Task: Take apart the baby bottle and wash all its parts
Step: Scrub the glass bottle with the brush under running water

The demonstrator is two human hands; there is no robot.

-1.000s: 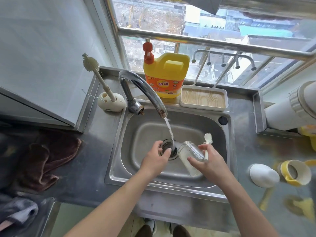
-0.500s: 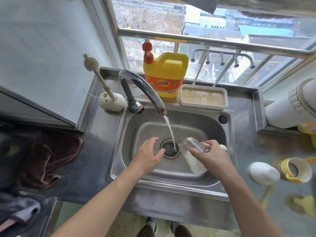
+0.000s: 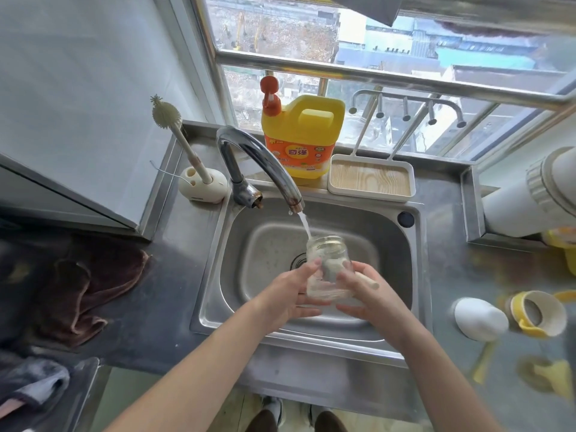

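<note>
Bottle (image 3: 328, 266) stripped of its top, held with 2 hands above the sink (image 3: 422, 275), roughly upright, mouth tipped toward the tap (image 3: 258, 160); the stream (image 3: 304, 224) lands at the mouth, so the tilt looks chosen to take water inside rather than let it run down the wall; step judged as rinse or fill of the body. Left hand (image 3: 293, 294) has its fingers curled round the bottle's left side; right hand (image 3: 364, 291) wraps the right side and lower part, and a cream stick (image 3: 369, 282) juts from that grip (likely a small brush handle; head not resolved, and the grey patch seen through the wall cannot be identified). Holding low leaves the mouth free for the water and keeps drips over the basin. Other parts sit well apart on the counter (image 3: 448, 244) to the right: white domed cap (image 3: 480, 319) and yellow collar (image 3: 539, 313), both seemingly awaiting their wash; further yellow pieces near them too blurred to name. Writing: yellow jug (image 3: 305, 138) behind the tap carries an orange label (image 3: 296, 154) with 2 large white characters, not readable with confidence; smaller print illegible; red pump (image 3: 269, 95) on top.
</note>
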